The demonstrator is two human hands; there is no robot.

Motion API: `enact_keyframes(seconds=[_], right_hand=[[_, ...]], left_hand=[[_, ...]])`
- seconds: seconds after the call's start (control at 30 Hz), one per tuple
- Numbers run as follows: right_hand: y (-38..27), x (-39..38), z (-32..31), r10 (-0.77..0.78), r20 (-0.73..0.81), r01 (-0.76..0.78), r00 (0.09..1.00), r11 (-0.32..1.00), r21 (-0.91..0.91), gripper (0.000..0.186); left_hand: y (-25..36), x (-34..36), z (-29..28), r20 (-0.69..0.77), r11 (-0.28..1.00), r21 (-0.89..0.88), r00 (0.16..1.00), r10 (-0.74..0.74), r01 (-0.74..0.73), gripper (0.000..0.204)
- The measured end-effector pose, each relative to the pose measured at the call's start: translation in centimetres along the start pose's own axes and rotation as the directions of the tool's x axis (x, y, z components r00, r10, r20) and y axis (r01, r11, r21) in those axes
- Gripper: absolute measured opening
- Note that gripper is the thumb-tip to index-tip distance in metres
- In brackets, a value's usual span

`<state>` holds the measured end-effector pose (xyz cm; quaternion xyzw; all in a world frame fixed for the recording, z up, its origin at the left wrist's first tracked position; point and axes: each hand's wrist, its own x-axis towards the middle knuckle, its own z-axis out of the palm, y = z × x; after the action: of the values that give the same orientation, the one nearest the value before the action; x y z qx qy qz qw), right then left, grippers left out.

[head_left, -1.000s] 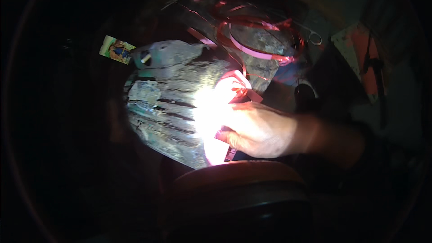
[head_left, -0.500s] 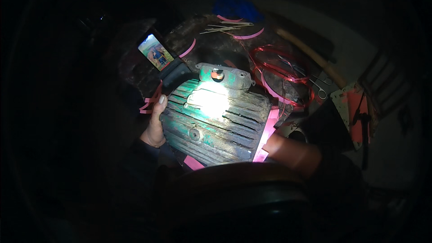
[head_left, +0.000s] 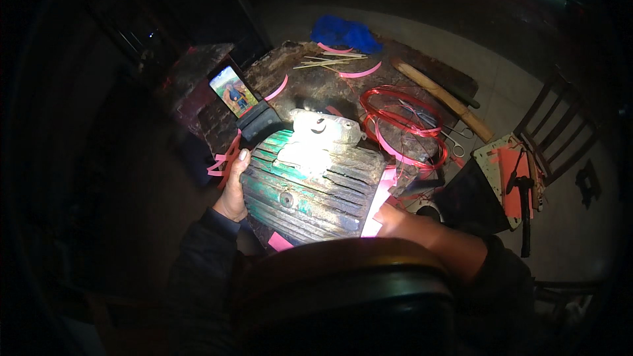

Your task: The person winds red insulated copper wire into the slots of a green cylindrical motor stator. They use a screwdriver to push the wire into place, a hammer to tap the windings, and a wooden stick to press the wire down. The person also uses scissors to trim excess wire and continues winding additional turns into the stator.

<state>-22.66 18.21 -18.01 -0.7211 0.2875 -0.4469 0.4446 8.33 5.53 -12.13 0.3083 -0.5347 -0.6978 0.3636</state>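
Observation:
A finned electric motor housing (head_left: pixel 313 194), grey with worn green paint, lies on its side in front of me, a bright light spot on its top. My left hand (head_left: pixel 232 190) grips its left end, thumb up along the rim and fingers out of sight behind. At the right end, my right hand (head_left: pixel 394 221) reaches toward the opening, beside pink insulation paper (head_left: pixel 378 199) sticking out there. The right fingers are hidden. A further pink strip (head_left: pixel 279 242) shows below the housing's near edge.
Beyond the housing, coils of red copper wire (head_left: pixel 402 112) lie on the worn table (head_left: pixel 264 66) with scissors (head_left: pixel 457 142), thin sticks (head_left: pixel 330 60) and a blue cloth (head_left: pixel 346 33). A lit phone (head_left: pixel 232 91) stands at left. To the right are a wooden stick (head_left: pixel 448 102) and a hammer (head_left: pixel 525 201).
The whole picture has become brighter. The housing sits slightly lower in view, and my right hand appears slightly farther left at its end. My left hand keeps its grip.

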Motion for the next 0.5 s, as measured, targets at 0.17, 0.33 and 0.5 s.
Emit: enact_keyframes(seconds=[0.17, 0.33, 0.5], right_hand=[[0.4, -0.3, 0.1, 0.015, -0.004, -0.015, 1.0, 1.0, 0.009, 0.056], [0.3, -0.5, 1.1, -0.093, -0.15, 0.081, 0.984, 0.993, -0.085, 0.046], [-0.9, 0.5, 2.4, -0.041, -0.339, 0.129, 0.94, 0.962, 0.24, 0.048]], left_hand=[[0.1, -0.1, -0.6, 0.006, 0.997, -0.052, 0.999, -0.049, 0.049, 0.067], [-1.0, -0.5, -0.2, -0.045, 0.995, -0.007, 0.994, 0.098, -0.099, 0.068], [-2.1, -0.8, 0.5, -0.087, 0.972, -0.168, 0.985, 0.15, -0.163, 0.066]])
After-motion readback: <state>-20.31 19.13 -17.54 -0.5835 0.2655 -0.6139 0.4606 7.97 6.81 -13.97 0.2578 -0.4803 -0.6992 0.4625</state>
